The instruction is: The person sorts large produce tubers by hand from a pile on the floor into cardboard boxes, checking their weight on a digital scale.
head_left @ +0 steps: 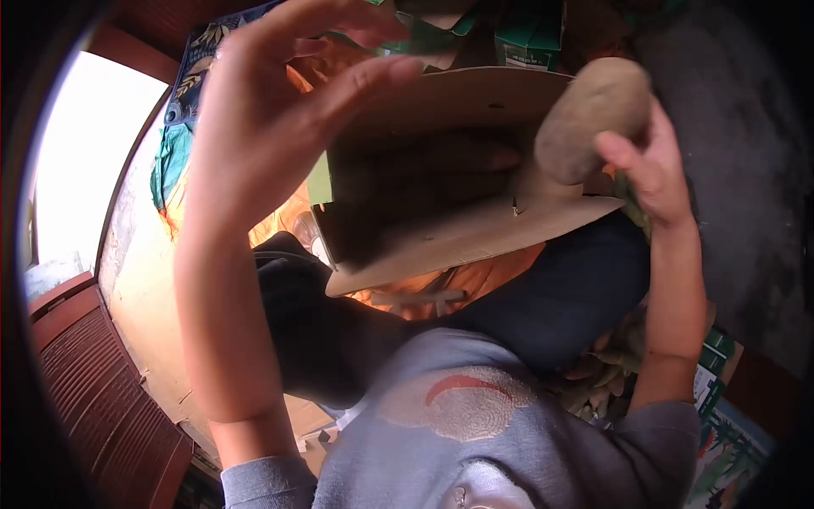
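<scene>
My right hand [649, 165] grips a large brown oblong tuber [598, 119], holding it up over the right end of an open cardboard box [475, 233]. My left hand [297, 110] is raised above the box's left side, fingers spread and slightly blurred, with nothing in it. The box lies between my legs with its flaps open. Its inside is dark, and what lies at the bottom is hard to make out.
Green boxes [530, 38] stand behind the cardboard box. Orange cloth or plastic [500, 267] lies beneath it. More tubers [606, 377] are piled beside my right leg. A slatted brown panel [93, 365] is at the left, and grey floor [721, 170] at the right.
</scene>
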`<state>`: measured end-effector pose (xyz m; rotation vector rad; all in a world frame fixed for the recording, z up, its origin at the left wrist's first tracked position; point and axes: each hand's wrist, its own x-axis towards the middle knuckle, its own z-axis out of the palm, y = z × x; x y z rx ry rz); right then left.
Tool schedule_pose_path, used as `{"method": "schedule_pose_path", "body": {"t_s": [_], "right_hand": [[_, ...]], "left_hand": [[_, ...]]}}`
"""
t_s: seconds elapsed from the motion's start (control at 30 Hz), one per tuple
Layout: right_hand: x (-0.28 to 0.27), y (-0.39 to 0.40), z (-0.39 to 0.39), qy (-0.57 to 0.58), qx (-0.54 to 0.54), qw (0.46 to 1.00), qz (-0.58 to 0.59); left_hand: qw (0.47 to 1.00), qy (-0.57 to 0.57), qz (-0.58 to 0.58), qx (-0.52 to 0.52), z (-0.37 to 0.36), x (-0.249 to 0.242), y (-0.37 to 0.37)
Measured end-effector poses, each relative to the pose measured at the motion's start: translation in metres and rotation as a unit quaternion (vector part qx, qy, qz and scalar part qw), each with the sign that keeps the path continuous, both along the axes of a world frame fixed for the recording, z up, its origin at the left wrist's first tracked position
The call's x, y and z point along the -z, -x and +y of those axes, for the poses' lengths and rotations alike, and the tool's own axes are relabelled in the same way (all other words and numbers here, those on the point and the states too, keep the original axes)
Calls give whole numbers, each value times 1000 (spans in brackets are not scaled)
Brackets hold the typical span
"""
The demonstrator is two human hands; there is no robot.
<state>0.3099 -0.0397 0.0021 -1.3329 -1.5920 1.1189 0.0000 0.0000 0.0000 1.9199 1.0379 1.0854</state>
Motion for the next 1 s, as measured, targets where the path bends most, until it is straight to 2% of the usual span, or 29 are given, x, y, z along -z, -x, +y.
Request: {"method": "schedule_pose_path", "body": {"t_s": [0.03,0.07,0.1,0.17,0.23,0.3,0.4,0.47,0.53,0.67,0.7,0.73,0.77,0.8,0.87,0.9,0.97,1.0], "right_hand": [[10,24,7,22,-41,998,-37],[17,42,17,23,-124,982,-141],[25,58,26,23,-207,948,-241],[54,84,37,38,-304,869,-390],[74,111,41,143,-370,810,-432],[96,131,39,137,-431,766,-456],[150,139,34,30,-470,785,-402],[209,163,45,20,-515,744,-425],[225,175,56,37,-525,727,-441],[184,164,61,44,-466,783,-410],[163,157,59,27,-449,803,-390],[124,157,58,63,-435,821,-363],[98,145,53,36,-403,836,-370],[71,136,52,91,-381,851,-350],[33,98,42,32,-296,917,-265],[21,76,36,3,-230,956,-184],[-7,22,23,-77,-82,988,-107],[-27,-9,12,-87,-33,988,-127]], "left_hand": [[994,-51,95,-32,6,14,2],[986,-53,159,-18,5,25,4],[974,-52,223,-4,2,34,6],[945,22,326,12,-3,43,5],[930,14,366,2,1,42,3],[915,18,404,-11,5,46,1],[920,-4,391,-29,3,51,1],[920,-9,391,-27,3,51,2],[921,-14,388,-27,4,53,3],[927,-40,373,-21,6,57,5],[929,-47,366,-18,6,58,6],[934,-52,353,-18,6,61,6],[934,-52,353,-17,6,61,7],[934,-52,353,-17,6,60,7],[937,-71,340,-25,4,59,6],[928,-48,369,-30,4,57,3],[929,-60,364,-21,4,60,4],[938,-87,336,-2,5,59,5]]}}
